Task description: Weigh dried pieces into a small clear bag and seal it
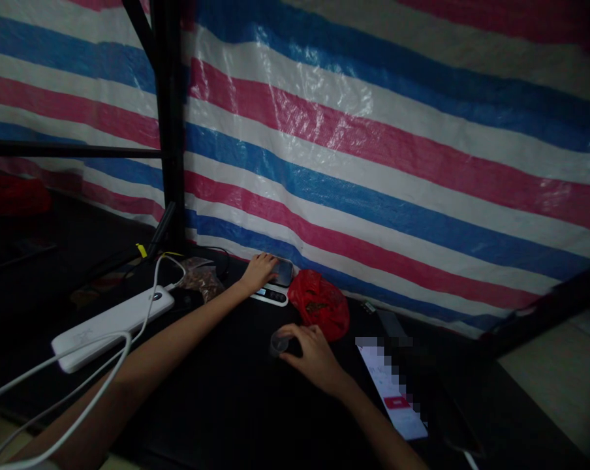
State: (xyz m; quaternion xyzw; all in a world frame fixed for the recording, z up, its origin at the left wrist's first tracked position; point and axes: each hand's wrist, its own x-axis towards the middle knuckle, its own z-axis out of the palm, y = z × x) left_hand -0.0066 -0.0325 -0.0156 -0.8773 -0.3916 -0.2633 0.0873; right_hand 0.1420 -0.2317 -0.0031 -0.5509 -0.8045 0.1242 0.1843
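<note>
Clear plastic cup, small, on dark bench: right hand fingers curled round it, gripping. Left hand fingers flat and spread on platform of small digital scale by striped tarpaulin. Between hands, red plastic bag. Left: clear bag of brown bits, white power strip. Right: lit phone.

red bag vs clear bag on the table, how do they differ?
Colour: the red bag is opaque red; the clear bag is see-through, with brownish contents showing.
Place: the red bag lies right of the small scale, close to the right hand; the clear bag lies left of the scale, beside the white power bank.
Size: the red bag looks bulkier.
Shared: both are crumpled plastic, lying on the dark table, touched by neither hand.
</note>
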